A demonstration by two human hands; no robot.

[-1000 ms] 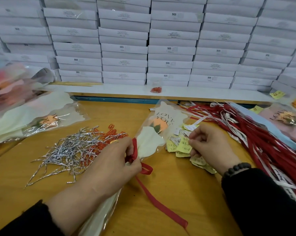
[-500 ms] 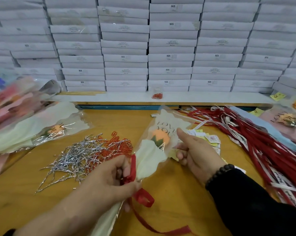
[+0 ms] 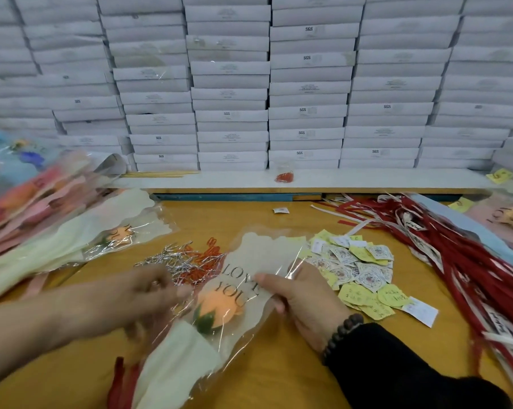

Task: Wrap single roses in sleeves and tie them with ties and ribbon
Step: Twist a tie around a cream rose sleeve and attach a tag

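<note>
An orange rose (image 3: 218,308) sits inside a clear sleeve (image 3: 258,261) printed "LOVE YOU", with a cream paper liner behind and below the bloom. The sleeve lies on the wooden tabletop (image 3: 278,364), its wavy top edge pointing away from the person and its narrow end running toward the bottom of the view. The right hand (image 3: 305,302) grips the sleeve's right side beside the lettering, thumb on top of the film and fingers curled beneath. The left hand (image 3: 149,293) is motion-blurred at the sleeve's left edge; its fingers look bent, but whether they pinch the film cannot be told. A red ribbon (image 3: 118,385) trails from under the sleeve near its narrow end.

Just beyond the left hand lies a loose pile of silver twist ties (image 3: 172,259) mixed with red ties (image 3: 208,255). To the right of the sleeve is a heap of small yellow and white paper tags (image 3: 358,276). Further right, a thick bundle of red and white ribbons (image 3: 456,261) spreads across the tabletop. On the left, finished sleeved roses (image 3: 57,231) are stacked, one cream sleeve holding another orange bloom. At the far right edge lies another sleeve (image 3: 506,216) with a rose in it. On a white ledge (image 3: 367,180) at the back stands a small clear bag (image 3: 284,172) holding red ties. Behind it, stacked white boxes (image 3: 308,84) fill the wall.
</note>
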